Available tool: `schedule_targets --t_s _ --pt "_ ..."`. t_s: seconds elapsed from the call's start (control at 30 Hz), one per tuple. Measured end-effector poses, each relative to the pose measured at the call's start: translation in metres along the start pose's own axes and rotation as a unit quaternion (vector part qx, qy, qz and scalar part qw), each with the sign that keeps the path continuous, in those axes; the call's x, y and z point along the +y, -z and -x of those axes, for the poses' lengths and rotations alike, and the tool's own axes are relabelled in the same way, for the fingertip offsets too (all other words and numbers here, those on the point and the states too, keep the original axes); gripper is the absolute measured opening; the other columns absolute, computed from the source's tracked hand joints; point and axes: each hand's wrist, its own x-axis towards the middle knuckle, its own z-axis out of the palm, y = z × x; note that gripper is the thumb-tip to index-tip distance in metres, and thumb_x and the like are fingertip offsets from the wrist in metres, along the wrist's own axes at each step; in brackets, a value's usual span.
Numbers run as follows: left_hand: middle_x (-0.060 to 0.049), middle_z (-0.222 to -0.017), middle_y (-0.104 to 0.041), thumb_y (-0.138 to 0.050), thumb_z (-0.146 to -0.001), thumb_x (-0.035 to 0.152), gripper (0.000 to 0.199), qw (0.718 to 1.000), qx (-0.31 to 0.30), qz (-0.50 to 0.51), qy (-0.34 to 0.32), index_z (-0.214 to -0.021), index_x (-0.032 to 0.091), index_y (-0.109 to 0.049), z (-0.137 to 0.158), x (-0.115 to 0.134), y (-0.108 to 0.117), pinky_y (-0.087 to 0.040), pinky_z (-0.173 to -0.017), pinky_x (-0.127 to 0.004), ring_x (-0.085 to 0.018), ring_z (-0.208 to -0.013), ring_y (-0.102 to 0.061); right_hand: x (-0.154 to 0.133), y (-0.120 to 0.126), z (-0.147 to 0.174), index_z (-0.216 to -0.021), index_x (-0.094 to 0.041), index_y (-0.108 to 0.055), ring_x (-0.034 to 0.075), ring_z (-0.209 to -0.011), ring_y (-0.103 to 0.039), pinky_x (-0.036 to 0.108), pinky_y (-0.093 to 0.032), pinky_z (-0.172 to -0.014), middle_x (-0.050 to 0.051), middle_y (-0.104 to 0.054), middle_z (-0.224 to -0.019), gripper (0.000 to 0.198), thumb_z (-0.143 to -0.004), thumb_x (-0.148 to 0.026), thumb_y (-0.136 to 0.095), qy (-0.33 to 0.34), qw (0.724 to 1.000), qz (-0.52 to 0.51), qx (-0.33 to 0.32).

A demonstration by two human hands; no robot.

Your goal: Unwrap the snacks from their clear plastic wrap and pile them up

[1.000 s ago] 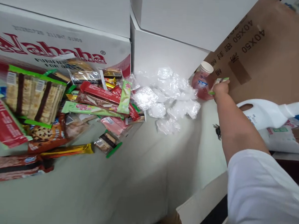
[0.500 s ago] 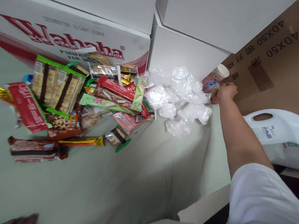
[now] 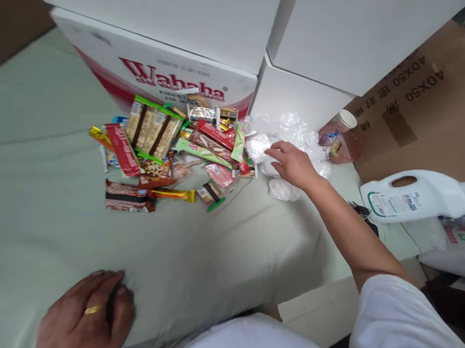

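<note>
My right hand [image 3: 293,164] is over a heap of crumpled clear plastic [image 3: 293,126]. Its fingers are apart, and the fingertips are at a whitish crinkled plastic bundle [image 3: 257,145]; I cannot tell whether they touch it. Nothing shows in its grip. Resting palm down on the pale green sheet [image 3: 197,255], my left hand [image 3: 87,312] wears a gold ring and holds nothing visible. Left of the plastic is a pile of wrapped snacks, among them a clear pack of layered wafers [image 3: 153,128], a red-wrapped bar [image 3: 123,150] and a brown-wrapped bar [image 3: 128,196].
Behind the snacks stands a white Wahaha carton [image 3: 156,61], with white boxes above and beside it. A paper cup [image 3: 346,119] and a pinkish see-through bag [image 3: 346,149] are by a brown carton [image 3: 418,116]. A white detergent bottle [image 3: 422,197] lies at right.
My right hand has moved left from the bag by the cup to the plastic heap. My left hand has come further into view at bottom left. The camera view has shifted left.
</note>
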Motion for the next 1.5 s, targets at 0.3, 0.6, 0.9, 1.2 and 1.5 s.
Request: schedule_targets --t_s 0.3,0.6,0.9,1.2,1.5 --pt "-0.011 -0.106 -0.075 -0.063 -0.089 0.023 0.021 0.979 0.061 -0.144 -0.132 -0.11 0.02 -0.068 -0.005 0.01 0.001 -0.058 -0.092 -0.047 -0.032 -0.102 -0.074 0.01 -0.018 -0.041 -0.1 -0.019 -0.078 0.023 -0.092 -0.068 0.036 -0.051 -0.086 0.007 -0.076 -0.1 0.019 -0.095 -0.023 -0.06 -0.06 0.985 -0.152 0.057" --pt "-0.004 -0.099 -0.075 -0.061 -0.092 0.027 0.012 0.999 0.019 0.037 -0.028 -0.1 0.028 -0.07 -0.006 0.03 0.009 -0.058 -0.082 -0.041 -0.026 -0.09 -0.073 -0.055 0.004 0.046 -0.077 -0.022 -0.058 0.006 -0.05 -0.043 0.017 -0.033 -0.044 -0.009 -0.047 -0.059 0.034 -0.066 -0.035 -0.087 -0.289 0.618 -0.642 0.35" --pt "-0.008 -0.114 -0.066 -0.079 -0.072 0.05 0.054 0.896 -0.197 0.369 0.149 -0.111 0.019 -0.058 -0.08 0.128 -0.076 -0.05 -0.065 -0.028 -0.016 -0.077 -0.065 -0.191 -0.084 0.105 -0.089 -0.021 -0.069 0.011 -0.059 -0.057 0.024 -0.047 -0.059 -0.004 -0.065 -0.069 0.027 -0.08 -0.044 -0.082 -0.311 0.678 -0.629 0.222" --pt "0.005 -0.067 -0.055 -0.076 -0.08 0.046 0.033 0.831 -0.165 0.495 0.191 -0.077 0.02 -0.057 -0.098 0.105 -0.091 -0.041 -0.067 -0.026 -0.012 -0.066 -0.05 -0.202 -0.096 0.107 -0.085 -0.022 -0.063 0.012 -0.067 -0.061 0.026 -0.052 -0.067 -0.005 -0.065 -0.075 0.033 -0.075 -0.043 -0.087 -0.356 0.576 -0.698 0.233" --pt "-0.003 -0.084 -0.073 -0.088 -0.067 0.022 0.029 0.543 -0.226 0.768 0.254 -0.09 0.014 -0.072 -0.116 0.103 -0.086 -0.052 -0.081 -0.029 -0.016 -0.08 -0.066 -0.186 -0.079 0.132 -0.103 -0.024 -0.076 0.016 -0.085 -0.067 0.029 -0.06 -0.074 0.001 -0.074 -0.097 0.034 -0.073 -0.033 -0.088 -0.326 0.527 -0.777 0.105"
